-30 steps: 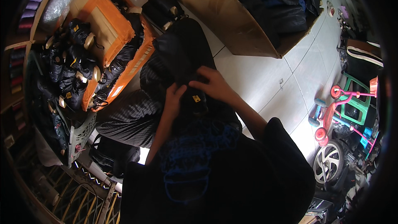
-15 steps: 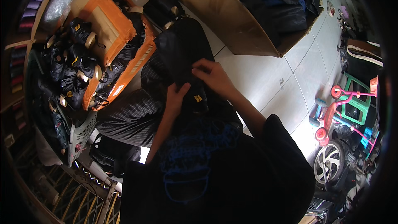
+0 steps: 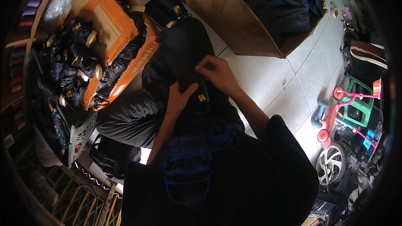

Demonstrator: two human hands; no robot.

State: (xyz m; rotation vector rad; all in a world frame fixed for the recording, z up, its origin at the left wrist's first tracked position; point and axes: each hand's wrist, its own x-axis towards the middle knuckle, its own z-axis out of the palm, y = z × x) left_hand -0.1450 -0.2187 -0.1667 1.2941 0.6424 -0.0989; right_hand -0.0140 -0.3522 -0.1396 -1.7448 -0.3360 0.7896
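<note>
A black fabric piece (image 3: 184, 54), long and soft, lies over my lap; its exact kind is hard to tell in the dark. Near its close end shows a small yellow tag (image 3: 203, 98). My left hand (image 3: 179, 96) grips the fabric's left side, its thumb on top and the other fingers mostly hidden. On the right edge, my right hand (image 3: 217, 73) is closed in a pinch, thumb and forefinger together; whatever lies between the tips is too small to make out. Just beyond the fabric sits a black bundle (image 3: 161, 6) with a pale round end.
At the left, a cardboard box with orange tape (image 3: 106, 16) stands beside a grey basket (image 3: 81, 136) heaped with similar black bundles (image 3: 73, 65). A large carton (image 3: 226, 21) of dark fabric is ahead on the tiled floor (image 3: 268, 83). A child's pink tricycle (image 3: 335, 115) and a wheel (image 3: 332, 165) are at right.
My right hand has shifted slightly, its fingers curling closer together at the fabric's edge. My left thumb has moved a little to the right over the fabric.
</note>
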